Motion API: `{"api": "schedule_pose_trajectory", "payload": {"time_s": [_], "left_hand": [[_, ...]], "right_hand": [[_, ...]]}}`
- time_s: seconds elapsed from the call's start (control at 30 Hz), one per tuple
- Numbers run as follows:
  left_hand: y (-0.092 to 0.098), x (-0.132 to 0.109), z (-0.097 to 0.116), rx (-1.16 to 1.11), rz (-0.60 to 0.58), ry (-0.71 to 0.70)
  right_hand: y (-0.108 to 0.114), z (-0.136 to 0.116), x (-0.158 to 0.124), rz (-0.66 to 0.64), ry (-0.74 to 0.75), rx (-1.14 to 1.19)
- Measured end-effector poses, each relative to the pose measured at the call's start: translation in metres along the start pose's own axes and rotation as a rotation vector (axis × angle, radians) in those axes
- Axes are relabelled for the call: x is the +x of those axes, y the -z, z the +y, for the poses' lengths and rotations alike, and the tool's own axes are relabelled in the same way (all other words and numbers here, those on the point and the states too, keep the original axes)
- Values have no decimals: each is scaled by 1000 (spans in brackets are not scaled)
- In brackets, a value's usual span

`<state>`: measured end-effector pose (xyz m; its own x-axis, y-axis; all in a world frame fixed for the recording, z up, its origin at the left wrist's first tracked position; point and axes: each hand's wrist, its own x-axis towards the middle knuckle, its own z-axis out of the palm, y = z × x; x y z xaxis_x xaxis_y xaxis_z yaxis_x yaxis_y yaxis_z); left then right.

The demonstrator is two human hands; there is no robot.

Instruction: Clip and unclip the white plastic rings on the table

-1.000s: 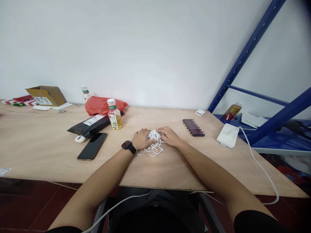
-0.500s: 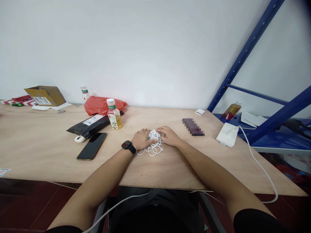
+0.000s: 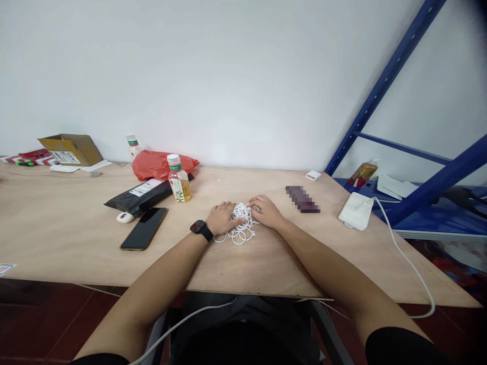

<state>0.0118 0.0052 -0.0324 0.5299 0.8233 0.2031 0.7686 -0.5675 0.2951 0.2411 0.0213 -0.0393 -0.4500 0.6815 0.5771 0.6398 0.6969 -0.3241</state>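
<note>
A loose heap of white plastic rings [image 3: 241, 214] lies on the wooden table, several of them spread along its near side. My left hand [image 3: 222, 218], with a black watch [image 3: 201, 230] on the wrist, rests flat against the heap's left side, its thumb stretched across the rings. On the right side, my right hand [image 3: 265, 211] lies with bent, parted fingers touching the edge of the heap. Neither hand is closed round a ring. Part of the heap is hidden beneath the fingers.
Left of my hands are a drink bottle [image 3: 178, 180], a black parcel [image 3: 140, 198], a phone [image 3: 144, 229] and a red plastic bag [image 3: 160, 163]. To the right lie a blurred dark object [image 3: 303, 199] and a white power bank [image 3: 356, 210] with a cable. A blue rack [image 3: 380, 86] stands beyond.
My right hand has shifted slightly to the right and away, showing more of the rings' right edge. The left hand has hardly moved.
</note>
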Motion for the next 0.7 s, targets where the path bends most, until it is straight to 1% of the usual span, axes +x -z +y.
{"api": "schedule_pose_trajectory", "payload": {"time_s": [0.1,0.17,0.23,0.3,0.37,0.47,0.6,0.7], "left_hand": [[2,0,2,-9,-9,5],[5,0,5,-28,25,4],[10,1,9,-60,110,-8],[15,1,13,-98,224,-35],[19,1,16,-125,316,-69],[22,0,19,-138,381,-105],[23,-2,19,-142,404,-157],[23,-1,19,-143,428,-178]], "right_hand": [[2,-2,1,41,-31,-7],[4,-5,1,90,-39,-4],[7,-10,2,168,-29,9],[10,-17,3,257,-15,24],[12,-25,3,311,-8,40],[11,-38,2,316,4,70],[8,-47,0,294,38,109],[7,-48,1,307,68,113]]}}
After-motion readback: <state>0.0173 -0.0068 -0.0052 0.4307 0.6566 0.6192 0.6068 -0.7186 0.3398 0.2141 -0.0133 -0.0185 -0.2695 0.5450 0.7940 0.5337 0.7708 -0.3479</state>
